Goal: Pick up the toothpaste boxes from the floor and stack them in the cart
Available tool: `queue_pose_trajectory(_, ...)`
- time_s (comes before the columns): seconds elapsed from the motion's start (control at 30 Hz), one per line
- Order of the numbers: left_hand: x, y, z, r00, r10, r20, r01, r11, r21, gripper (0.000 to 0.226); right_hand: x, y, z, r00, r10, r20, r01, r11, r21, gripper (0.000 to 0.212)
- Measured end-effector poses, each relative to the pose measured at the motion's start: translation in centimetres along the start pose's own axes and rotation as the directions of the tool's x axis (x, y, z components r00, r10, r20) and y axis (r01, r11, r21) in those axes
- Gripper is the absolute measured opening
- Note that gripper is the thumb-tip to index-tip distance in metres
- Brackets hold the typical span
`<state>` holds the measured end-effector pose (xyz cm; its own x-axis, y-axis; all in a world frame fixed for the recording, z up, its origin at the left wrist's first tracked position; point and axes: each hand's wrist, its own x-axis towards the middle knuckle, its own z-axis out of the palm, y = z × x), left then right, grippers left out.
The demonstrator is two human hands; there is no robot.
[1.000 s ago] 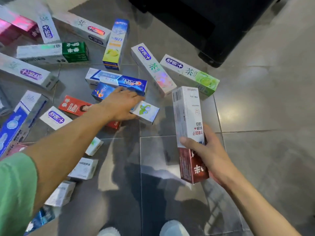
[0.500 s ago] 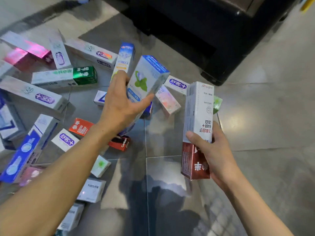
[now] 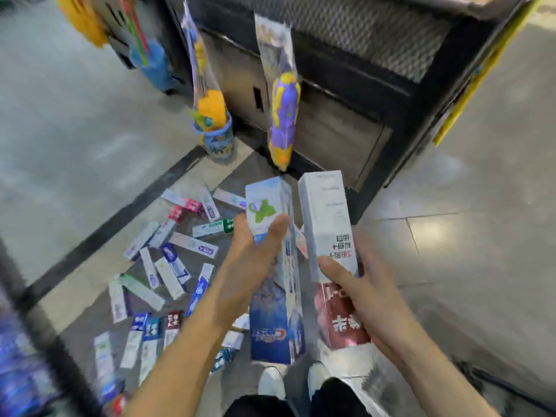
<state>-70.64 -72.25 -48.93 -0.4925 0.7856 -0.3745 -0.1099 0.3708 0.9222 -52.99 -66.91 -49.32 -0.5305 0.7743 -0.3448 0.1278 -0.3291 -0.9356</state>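
Note:
My left hand (image 3: 252, 263) grips a blue and white toothpaste box (image 3: 275, 314) with a green leaf on it, held upright in front of me. Right beside it, my right hand (image 3: 364, 293) holds a white and dark red toothpaste box (image 3: 329, 230), also upright. Both boxes are lifted well above the floor and stand nearly side by side. Several more toothpaste boxes (image 3: 168, 263) lie scattered on the grey tiles below and to the left. No cart can be made out for certain in this view.
A dark shelf unit (image 3: 355, 94) stands ahead, with packaged toys (image 3: 284, 112) hanging on its front and a small blue bucket (image 3: 215, 139) at its foot. My shoes (image 3: 272, 383) show at the bottom. A dark floor strip (image 3: 114, 224) runs diagonally on the left.
I have stood up and the view has risen, so the floor boxes look smaller. My left hand lifted the blue box off the floor and brought it beside the one in my right hand.

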Motion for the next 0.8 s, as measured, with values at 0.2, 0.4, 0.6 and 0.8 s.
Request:
queue_pose_trajectory(0.2, -13.4, 17.9, -0.9, 0.999, -0.012, -0.047, 0.006, 0.992, -0.124, 0.046, -11.9, -18.5, 0.3, 0.998, 0.049, 0.032, -0.050, 0.998, 0.050, 0.043)
queue_pose_trajectory(0.4, -20.0, 26.1, 0.2, 0.944, 0.258, -0.206, -0.285, 0.952, -0.113, 0.038, -17.7, -26.4, 1.0, 1.000, 0.002, 0.008, -0.004, 0.975, 0.220, 0.038)
queue_pose_trajectory(0.6, -23.1, 28.5, 0.6, 0.927, 0.366, -0.086, -0.376, 0.903, -0.210, 0.040, -22.6, -28.3, 3.0, 0.967, -0.138, -0.215, 0.178, 0.968, 0.177, 0.042)
queue_pose_trajectory(0.8, -26.1, 27.6, 1.8, 0.897, 0.364, 0.250, -0.296, 0.916, -0.272, 0.041, -29.8, -26.8, 4.3, 0.841, -0.171, -0.514, 0.272, 0.954, 0.128, 0.047)
